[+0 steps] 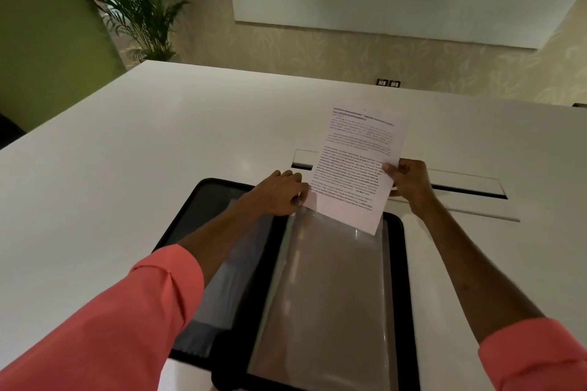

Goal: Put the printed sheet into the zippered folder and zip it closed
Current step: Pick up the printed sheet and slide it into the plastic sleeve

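A black zippered folder [397,279] lies open flat on the white table in front of me, with clear plastic sleeves [324,295] inside. The printed sheet [355,162], white with dense black text, is held tilted above the folder's far edge, its lower corner touching the top of the right-hand sleeve. My right hand [409,181] grips the sheet's right edge. My left hand [279,194] rests on the folder's far edge, fingers at the sheet's lower left corner and the sleeve's top. Both forearms wear rolled coral sleeves.
The white table [158,152] stretches wide to the left and beyond. A cable slot with a raised flap [470,187] runs across the table behind the folder. A potted palm [136,3] and a wall with sockets [388,83] stand past the far edge.
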`<action>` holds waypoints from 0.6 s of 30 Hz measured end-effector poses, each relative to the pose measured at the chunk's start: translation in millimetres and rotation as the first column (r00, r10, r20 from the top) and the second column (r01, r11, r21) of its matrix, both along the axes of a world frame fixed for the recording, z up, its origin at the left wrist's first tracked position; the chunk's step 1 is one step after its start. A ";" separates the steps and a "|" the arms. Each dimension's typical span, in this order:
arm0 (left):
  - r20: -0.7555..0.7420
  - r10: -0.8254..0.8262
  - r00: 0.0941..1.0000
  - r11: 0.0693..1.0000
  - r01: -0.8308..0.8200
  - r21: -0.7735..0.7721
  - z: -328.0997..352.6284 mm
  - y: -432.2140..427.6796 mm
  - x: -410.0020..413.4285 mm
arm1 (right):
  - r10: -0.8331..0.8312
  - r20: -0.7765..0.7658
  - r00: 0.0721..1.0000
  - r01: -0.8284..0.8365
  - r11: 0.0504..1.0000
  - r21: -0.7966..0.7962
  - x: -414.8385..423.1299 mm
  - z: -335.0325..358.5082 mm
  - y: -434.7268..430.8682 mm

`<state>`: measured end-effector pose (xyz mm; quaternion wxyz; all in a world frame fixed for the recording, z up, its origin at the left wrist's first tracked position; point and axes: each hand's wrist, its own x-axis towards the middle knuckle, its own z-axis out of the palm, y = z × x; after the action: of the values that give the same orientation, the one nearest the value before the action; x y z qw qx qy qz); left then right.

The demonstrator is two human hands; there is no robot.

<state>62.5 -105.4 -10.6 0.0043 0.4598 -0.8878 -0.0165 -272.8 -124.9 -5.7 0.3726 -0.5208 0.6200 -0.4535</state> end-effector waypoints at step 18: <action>-0.125 0.004 0.992 0.980 0.021 0.196 5.5 -7.5 -5.8 | 0.014 0.055 0.998 -0.018 0.997 0.076 -5.0 -8.0 -4.2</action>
<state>56.7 -112.9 -5.1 0.0140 0.4522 -0.8818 -0.1332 -277.8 -129.1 -13.7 0.4124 -0.4988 0.6222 -0.4404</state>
